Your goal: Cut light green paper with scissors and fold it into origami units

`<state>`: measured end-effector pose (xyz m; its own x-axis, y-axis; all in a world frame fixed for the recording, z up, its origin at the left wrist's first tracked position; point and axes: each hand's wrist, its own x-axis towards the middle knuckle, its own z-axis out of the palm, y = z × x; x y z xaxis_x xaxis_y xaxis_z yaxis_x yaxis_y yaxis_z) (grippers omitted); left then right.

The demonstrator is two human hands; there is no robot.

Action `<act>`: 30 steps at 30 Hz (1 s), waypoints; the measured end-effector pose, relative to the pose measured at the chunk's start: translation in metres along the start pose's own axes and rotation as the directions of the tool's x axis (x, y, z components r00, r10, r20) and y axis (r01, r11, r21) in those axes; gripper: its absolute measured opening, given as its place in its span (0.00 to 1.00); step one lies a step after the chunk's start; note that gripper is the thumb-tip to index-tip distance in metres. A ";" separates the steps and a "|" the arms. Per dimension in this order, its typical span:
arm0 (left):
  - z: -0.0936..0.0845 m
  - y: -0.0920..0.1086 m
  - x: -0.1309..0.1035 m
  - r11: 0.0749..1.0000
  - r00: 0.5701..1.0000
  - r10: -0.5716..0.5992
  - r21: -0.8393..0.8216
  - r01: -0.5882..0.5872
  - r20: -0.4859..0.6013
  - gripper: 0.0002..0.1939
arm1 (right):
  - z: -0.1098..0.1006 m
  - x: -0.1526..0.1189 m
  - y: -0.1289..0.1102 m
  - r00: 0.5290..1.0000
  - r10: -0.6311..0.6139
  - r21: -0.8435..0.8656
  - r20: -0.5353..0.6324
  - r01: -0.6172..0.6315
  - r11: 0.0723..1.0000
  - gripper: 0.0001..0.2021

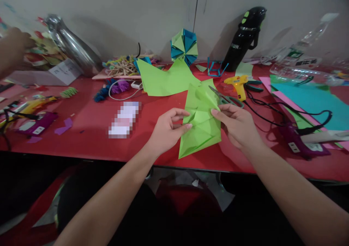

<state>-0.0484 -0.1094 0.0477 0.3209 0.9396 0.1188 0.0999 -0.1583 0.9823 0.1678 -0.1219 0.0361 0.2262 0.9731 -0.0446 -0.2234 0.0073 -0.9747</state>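
Observation:
Between my two hands is a creased sheet of light green paper, partly folded and raised above the table's front edge. My left hand pinches its left side between thumb and fingers. On the opposite side my right hand grips the paper, thumb on top and fingers mostly behind it. Just behind lies more green paper. A pair of scissors rests close to my right fingers, its blades pointing up and left.
A yellow glue gun, a black bottle and a blue-green paper ornament stand behind. Coloured sheets and a purple power strip lie right. Left are a blurred phone-like rectangle, a steel flask and another person's hand.

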 end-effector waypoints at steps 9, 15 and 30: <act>0.000 0.000 0.000 0.999 1.000 -0.021 -0.041 0.021 -0.005 0.15 | 0.004 -0.001 -0.001 0.994 0.052 0.035 -0.095 -0.049 0.998 0.13; 0.001 -0.004 0.000 0.999 1.000 -0.023 -0.044 0.022 -0.002 0.16 | 0.009 -0.004 0.000 0.988 0.121 0.141 -0.098 -0.107 0.984 0.13; 0.006 -0.008 0.000 0.993 0.996 -0.069 -0.091 0.074 0.055 0.18 | 0.026 -0.025 0.009 0.973 0.229 0.103 0.043 -0.232 0.967 0.22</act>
<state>-0.0431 -0.1097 0.0389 0.3649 0.9301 0.0428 0.0370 -0.0604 0.9975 0.1358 -0.1406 0.0336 0.1277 0.9580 -0.2567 -0.3666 -0.1949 -0.9097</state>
